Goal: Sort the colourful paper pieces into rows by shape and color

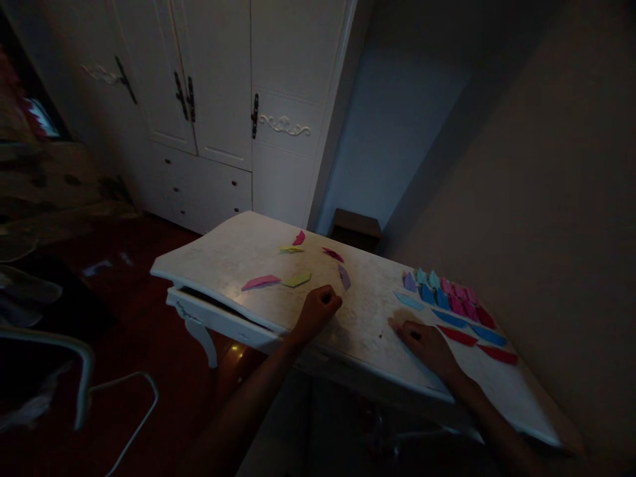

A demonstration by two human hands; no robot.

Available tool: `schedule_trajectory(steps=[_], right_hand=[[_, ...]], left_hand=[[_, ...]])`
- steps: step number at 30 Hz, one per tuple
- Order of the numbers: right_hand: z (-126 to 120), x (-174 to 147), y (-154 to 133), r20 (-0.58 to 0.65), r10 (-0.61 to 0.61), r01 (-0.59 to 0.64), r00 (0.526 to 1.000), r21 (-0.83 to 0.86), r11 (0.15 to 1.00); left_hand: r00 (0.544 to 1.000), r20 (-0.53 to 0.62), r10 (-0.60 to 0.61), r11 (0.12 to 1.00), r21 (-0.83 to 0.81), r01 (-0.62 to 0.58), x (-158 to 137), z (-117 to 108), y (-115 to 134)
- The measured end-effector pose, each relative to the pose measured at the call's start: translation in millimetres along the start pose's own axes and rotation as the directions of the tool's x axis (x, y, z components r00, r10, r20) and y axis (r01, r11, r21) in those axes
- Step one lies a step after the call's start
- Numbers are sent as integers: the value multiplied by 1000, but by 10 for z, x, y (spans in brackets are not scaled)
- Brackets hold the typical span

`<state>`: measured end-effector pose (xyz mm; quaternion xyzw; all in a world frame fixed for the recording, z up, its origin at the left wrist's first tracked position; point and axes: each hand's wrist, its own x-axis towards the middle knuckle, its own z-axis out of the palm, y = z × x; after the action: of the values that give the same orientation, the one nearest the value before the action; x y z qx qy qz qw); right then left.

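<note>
My left hand [318, 311] is curled into a loose fist above the table's front half, with nothing visible in it. Just beyond it lies a folded purple paper piece [344, 277], apart from the fingers. My right hand [422, 341] rests low over the tabletop, fingers bent together and nothing visible between them. Small dark specks [381, 334] lie left of its fingertips. Beyond that hand is a light-blue folded paper piece [409, 301]. Left of my left hand are an olive-yellow folded paper [297, 279] and a pink folded paper [261, 283].
The white table [213, 255] has a slightly open drawer [223, 311]. Folded papers in pink [454, 298], blue [489, 335] and red [497, 354] stand in rows at right. Behind are a white wardrobe [288, 165] and a brown box [355, 228]. A chair frame [82, 358] is at left.
</note>
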<state>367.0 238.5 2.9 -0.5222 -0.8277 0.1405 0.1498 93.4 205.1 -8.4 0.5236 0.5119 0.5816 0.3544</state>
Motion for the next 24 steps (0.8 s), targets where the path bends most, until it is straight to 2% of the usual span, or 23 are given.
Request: schedule_trajectory(steps=[5, 11, 16, 20, 24], right_hand=[[-9, 205, -75, -34, -18, 24, 999, 181, 983], [58, 541, -560, 3, -93, 88, 996, 305, 948], [169, 944, -911, 54, -228, 204, 972, 288, 936], [326, 1326, -983, 19, -364, 354, 931, 195, 915], [441, 1708, -925, -64, -326, 331, 943, 110, 937]], left_hand=[[1000, 3, 3, 1000, -12, -3, -17, -3, -11], [1000, 1, -3, 1000, -24, 3, -25, -6, -3], [1000, 0, -5, 999, -49, 5, -28, -9, 10], [1000, -2, -31, 997, -77, 31, -24, -1, 11], [999, -20, -38, 996, -84, 36, -11, 4, -9]])
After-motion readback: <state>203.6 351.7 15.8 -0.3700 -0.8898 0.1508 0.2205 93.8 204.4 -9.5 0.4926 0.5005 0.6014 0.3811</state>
